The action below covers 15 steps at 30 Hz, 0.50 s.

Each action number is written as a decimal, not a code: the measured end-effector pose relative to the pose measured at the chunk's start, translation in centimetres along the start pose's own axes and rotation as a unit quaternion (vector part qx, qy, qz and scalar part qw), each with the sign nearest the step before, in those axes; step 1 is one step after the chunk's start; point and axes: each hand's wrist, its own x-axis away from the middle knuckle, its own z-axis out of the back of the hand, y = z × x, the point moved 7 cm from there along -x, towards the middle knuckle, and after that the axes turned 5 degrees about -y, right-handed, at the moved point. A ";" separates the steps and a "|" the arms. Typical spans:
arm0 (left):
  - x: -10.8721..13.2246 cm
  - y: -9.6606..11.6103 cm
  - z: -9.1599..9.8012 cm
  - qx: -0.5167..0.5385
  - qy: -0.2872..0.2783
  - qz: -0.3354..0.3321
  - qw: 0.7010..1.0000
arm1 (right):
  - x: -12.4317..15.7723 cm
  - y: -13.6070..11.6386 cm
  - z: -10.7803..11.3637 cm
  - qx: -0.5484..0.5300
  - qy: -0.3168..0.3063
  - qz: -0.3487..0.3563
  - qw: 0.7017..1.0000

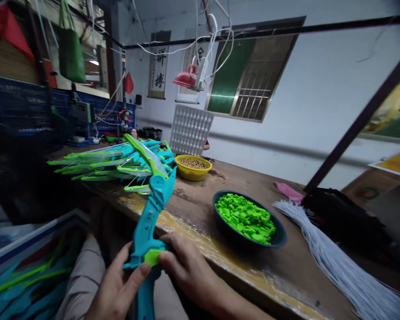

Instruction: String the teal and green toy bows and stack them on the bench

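Both my hands hold a teal and green plastic toy bow [152,209] upright in front of the table edge. My left hand [118,286] grips its lower handle from the left, thumb pressed on a small green piece [152,256] at the grip. My right hand [185,264] wraps the same spot from the right, fingers closed. A dark bowl [276,240] full of small green plastic parts [246,218] stands on the wooden table just right of my hands.
A pile of finished teal and green bows [110,162] lies at the table's far left. A yellow bowl [193,173] of small brown pieces, a white tray [190,130] and a bundle of white cords [333,262] are nearby. A box of bows [26,275] sits lower left.
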 end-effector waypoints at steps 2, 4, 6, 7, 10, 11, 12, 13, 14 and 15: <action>-0.3 -0.3 -0.8 0.048 -0.033 0.046 0.997 | -0.2 0.7 0.2 -0.030 -0.031 -0.047 0.998; -0.4 -0.9 -1.1 0.061 -0.053 0.081 0.993 | -0.3 1.6 0.0 -0.077 -0.065 -0.084 0.991; -0.5 -1.4 -0.9 0.066 -0.063 0.103 0.991 | -0.3 2.4 -0.5 -0.126 -0.100 -0.106 0.981; -0.4 -1.7 -0.8 0.072 -0.067 0.113 0.989 | -0.3 2.8 -0.9 -0.148 -0.114 -0.114 0.976; 0.2 -2.8 0.0 0.064 -0.034 0.142 0.987 | 0.0 3.9 -1.8 -0.190 -0.123 -0.144 0.963; 0.5 -3.1 0.4 0.040 -0.006 0.145 0.989 | 0.1 4.4 -2.1 -0.205 -0.121 -0.158 0.958; 0.8 -3.3 0.9 0.006 0.019 0.139 0.990 | 0.3 4.9 -2.5 -0.222 -0.119 -0.173 0.952; 1.1 -3.3 1.1 -0.033 0.036 0.124 0.991 | 0.5 5.4 -2.9 -0.239 -0.117 -0.187 0.946; 1.4 -3.3 1.2 -0.069 0.042 0.103 0.991 | 0.6 6.0 -3.3 -0.256 -0.116 -0.201 0.939; 1.5 -3.2 1.0 -0.100 0.040 0.078 0.991 | 0.8 6.5 -3.8 -0.269 -0.113 -0.212 0.933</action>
